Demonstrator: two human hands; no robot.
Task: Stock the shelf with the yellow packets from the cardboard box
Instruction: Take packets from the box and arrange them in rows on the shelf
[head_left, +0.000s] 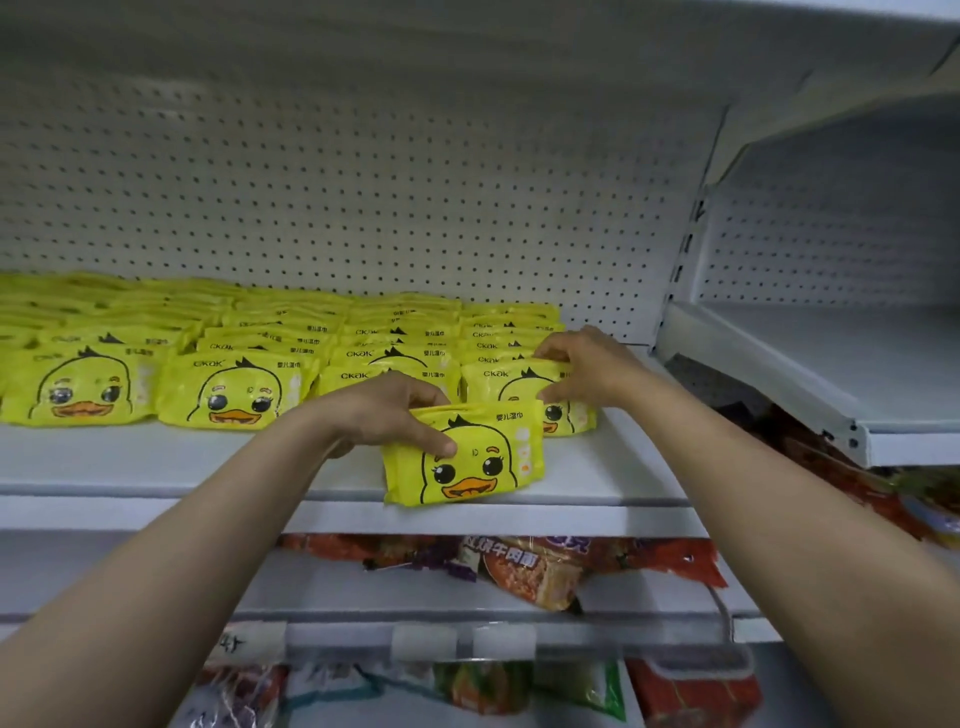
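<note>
A white shelf (156, 467) with a pegboard back panel (363, 208) carries rows of yellow packets (234, 389) printed with a cartoon duck face, standing on edge and filed front to back in several columns. Taking that shelf as the landmark, one loose yellow packet (467, 457) stands at its front lip, ahead of the stocked rows and slightly tilted, its lower edge just over the shelf's front edge. The left hand (384, 410) grips this packet from above and from its left side, the fingers curled over the top edge and the thumb pressed on the printed face. The right hand (582, 369) reaches further back on the shelf to the rightmost column, where its fingers and thumb pinch the top right corner of the front packet in that column (509, 387). That column sits near the right end of the shelf, beside the slotted upright (680, 260). Below the shelf, a lower level holds red and orange noodle packs (535, 571), and lower again lie more bags in mixed colours (467, 686). To the right of the shelf stands a neighbouring white shelf bay (831, 364). The cardboard box is out of view.
</note>
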